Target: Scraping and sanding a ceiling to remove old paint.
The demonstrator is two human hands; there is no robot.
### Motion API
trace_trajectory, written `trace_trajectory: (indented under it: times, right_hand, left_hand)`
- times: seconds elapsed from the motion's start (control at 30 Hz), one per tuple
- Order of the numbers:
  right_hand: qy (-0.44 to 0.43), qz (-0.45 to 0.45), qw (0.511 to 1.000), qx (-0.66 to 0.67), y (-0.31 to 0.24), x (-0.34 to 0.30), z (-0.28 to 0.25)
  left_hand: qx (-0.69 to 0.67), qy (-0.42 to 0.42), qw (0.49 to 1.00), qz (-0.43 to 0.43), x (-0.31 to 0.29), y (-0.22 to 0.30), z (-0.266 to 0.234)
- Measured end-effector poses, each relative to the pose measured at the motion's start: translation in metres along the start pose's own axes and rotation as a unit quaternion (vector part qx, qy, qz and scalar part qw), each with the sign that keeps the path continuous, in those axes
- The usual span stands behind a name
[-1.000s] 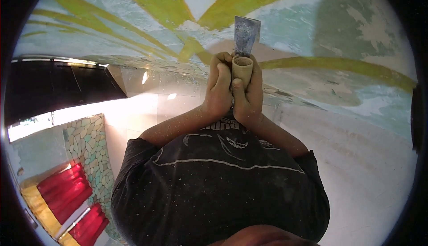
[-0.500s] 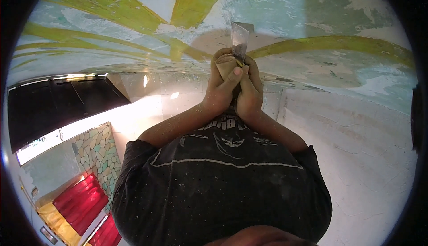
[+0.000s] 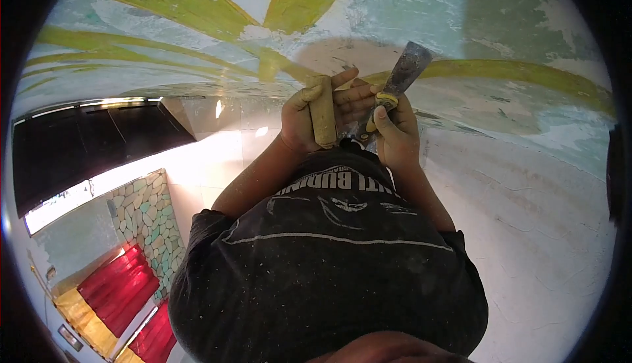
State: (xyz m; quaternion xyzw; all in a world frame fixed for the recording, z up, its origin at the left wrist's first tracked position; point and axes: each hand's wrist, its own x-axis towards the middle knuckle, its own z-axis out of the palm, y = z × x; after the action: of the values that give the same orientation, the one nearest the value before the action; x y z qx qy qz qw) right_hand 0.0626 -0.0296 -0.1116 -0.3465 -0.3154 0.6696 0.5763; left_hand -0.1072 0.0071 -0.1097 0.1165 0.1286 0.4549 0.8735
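Across the palm of my left hand (image 3: 299,123) lies a tan rolled pad (image 3: 322,116) that looks like folded sandpaper. The thumb presses on it while the other fingers stretch out behind it toward the right. My right hand (image 3: 400,136) is closed round the dark and yellow handle of a putty knife (image 3: 409,67), thumb on top. Its flat metal blade tilts up and to the right, in front of the painted surface (image 3: 368,7). The left fingertips reach close to the knife's handle; whether they touch it I cannot tell.
Patchy green, white and yellow paint covers the surface ahead, with worn spots. A pale cracked wall (image 3: 526,231) rises on the right. To the left are a dark panel (image 3: 92,149), a pebble-patterned strip (image 3: 148,225) and red curtains (image 3: 122,287).
My hands have moved apart from being clasped together round the knife and the pad. The knife has swung to the right in my right hand; the pad now lies in my left.
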Motion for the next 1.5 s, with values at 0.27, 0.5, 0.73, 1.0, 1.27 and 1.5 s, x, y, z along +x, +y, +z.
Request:
trace_trajectory:
  times: [0.27, 0.5, 0.73, 1.0, 1.27, 1.5]
  right_hand:
    - [0.073, -0.327, 0.752, -0.568, 0.005, 0.012, 0.011]
    - [0.04, -0.207, 0.814, -0.542, 0.01, 0.013, 0.02]
    - [0.047, -0.176, 0.849, -0.496, 0.036, 0.017, 0.002]
    - [0.117, -0.156, 0.902, -0.385, 0.048, 0.019, 0.011]
    - [0.124, -0.214, 0.914, -0.32, 0.067, 0.034, 0.021]
    - [0.071, -0.105, 0.988, -0.093, 0.05, 0.048, 0.032]
  left_hand:
    - [0.28, 0.087, 0.952, 0.082, -0.001, 0.01, -0.015]
    - [0.228, 0.123, 0.963, 0.078, -0.003, -0.015, -0.013]
    - [0.311, 0.039, 0.945, 0.09, -0.002, -0.026, -0.044]
    - [0.392, 0.018, 0.91, 0.131, 0.003, -0.033, -0.056]
    - [0.44, 0.046, 0.884, 0.149, 0.002, -0.043, -0.079]
    - [0.491, 0.068, 0.847, 0.191, 0.009, -0.034, -0.072]
